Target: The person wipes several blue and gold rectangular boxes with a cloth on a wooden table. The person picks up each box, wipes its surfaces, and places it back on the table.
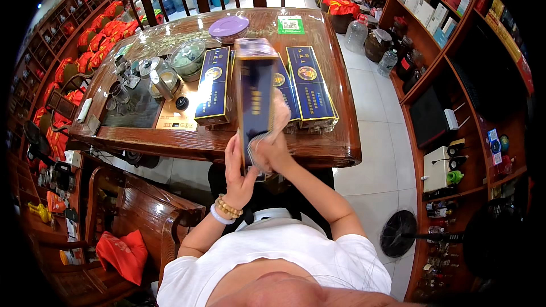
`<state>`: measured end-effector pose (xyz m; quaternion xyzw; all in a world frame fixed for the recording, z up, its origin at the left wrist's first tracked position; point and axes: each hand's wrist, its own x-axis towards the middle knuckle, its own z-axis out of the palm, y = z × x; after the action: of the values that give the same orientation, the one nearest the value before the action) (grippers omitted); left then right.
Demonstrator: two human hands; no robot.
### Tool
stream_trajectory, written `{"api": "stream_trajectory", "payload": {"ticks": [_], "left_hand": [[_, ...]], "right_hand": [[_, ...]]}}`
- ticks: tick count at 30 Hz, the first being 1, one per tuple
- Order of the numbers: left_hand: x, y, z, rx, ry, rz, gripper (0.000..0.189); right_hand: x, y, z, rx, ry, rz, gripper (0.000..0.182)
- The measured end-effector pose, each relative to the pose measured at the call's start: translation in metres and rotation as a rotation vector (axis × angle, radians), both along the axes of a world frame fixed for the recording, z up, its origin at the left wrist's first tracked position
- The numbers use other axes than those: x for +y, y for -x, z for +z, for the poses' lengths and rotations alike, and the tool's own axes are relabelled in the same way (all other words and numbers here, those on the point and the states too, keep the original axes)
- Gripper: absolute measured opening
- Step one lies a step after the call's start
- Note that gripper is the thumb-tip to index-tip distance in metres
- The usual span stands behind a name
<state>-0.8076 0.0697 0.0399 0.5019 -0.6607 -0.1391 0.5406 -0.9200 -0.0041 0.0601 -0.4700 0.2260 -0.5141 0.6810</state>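
Observation:
My left hand [239, 175] grips the lower left side of a tall dark blue box [256, 102] with gold edges, held upright over the table's front edge. My right hand [268, 151], somewhat blurred, is closed on a pale pink cloth [280, 113] and presses it to the box's right side. Behind the held box, similar boxes lie on the glossy wooden table [204, 138]: one blue box [213, 85] to the left, another blue box [311, 83] to the right, and one partly hidden between. Beaded and pale bangle bracelets circle my left wrist.
A glass kettle [160, 79], a lidded glass bowl [187, 57], small glasses and a purple lid [229, 27] stand on the table. A wooden chair [140, 204] with a red bag [123, 256] is at lower left. A black fan [399, 233] and shelves are on the right.

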Motion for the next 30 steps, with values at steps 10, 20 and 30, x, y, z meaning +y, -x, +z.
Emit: {"api": "stream_trajectory", "payload": {"ticks": [10, 20, 30], "left_hand": [[-0.006, -0.007, -0.012, 0.425, -0.188, -0.180, 0.056], [-0.005, -0.012, -0.019, 1.316, -0.611, -0.559, 0.050], [-0.007, -0.013, 0.010, 0.681, -0.279, -0.152, 0.073]], "right_hand": [[-0.036, 0.027, 0.020, -0.478, 0.040, 0.116, 0.064], [-0.048, 0.035, 0.007, -0.444, -0.250, -0.154, 0.045], [0.014, -0.007, -0.036, 0.126, 0.143, -0.278, 0.082]]}}
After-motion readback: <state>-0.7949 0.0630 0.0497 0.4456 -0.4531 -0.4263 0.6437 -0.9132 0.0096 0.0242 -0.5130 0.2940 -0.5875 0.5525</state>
